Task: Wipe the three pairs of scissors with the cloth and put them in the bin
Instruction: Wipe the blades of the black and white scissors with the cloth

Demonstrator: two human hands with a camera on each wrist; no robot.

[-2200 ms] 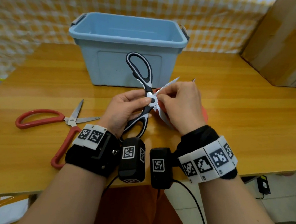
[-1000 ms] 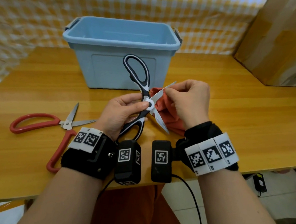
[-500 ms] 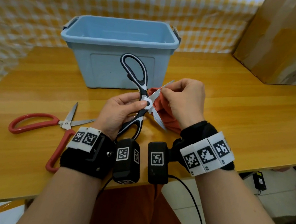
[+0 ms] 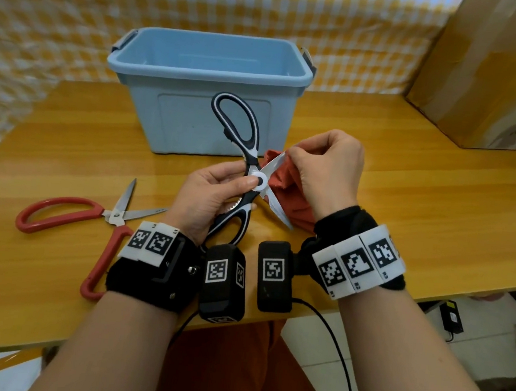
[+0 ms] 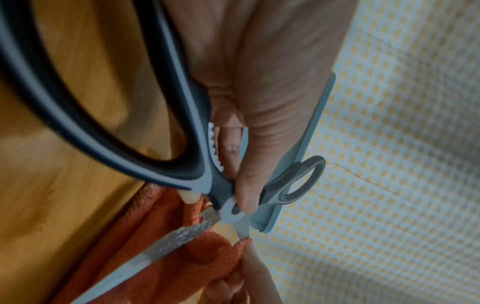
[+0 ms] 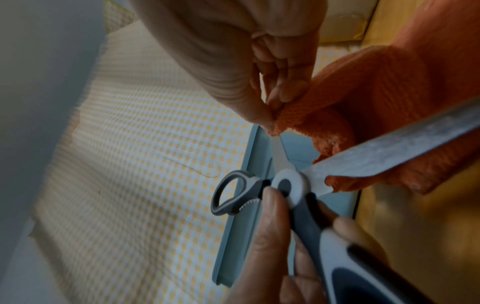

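Black-and-white kitchen scissors (image 4: 251,166) (image 5: 197,181) (image 6: 293,189) stand spread open just above the table, in front of the blue bin (image 4: 208,93). My left hand (image 4: 216,191) grips them at the pivot, thumb on the white disc. My right hand (image 4: 325,167) pinches the orange cloth (image 4: 285,191) (image 5: 182,257) (image 6: 363,102) around the upper blade, near its tip. The lower blade lies across the cloth. Red-handled scissors (image 4: 90,223) lie open on the table to the left. A third pair is not in view.
The wooden table (image 4: 406,209) runs to a near edge just under my wrists. A large cardboard box (image 4: 495,73) stands at the back right. A yellow checked curtain (image 4: 78,20) hangs behind the bin.
My right hand has slid the cloth along the upper blade from near the pivot out to the tip, then slightly back. The left hand keeps its hold; the red scissors have not moved.
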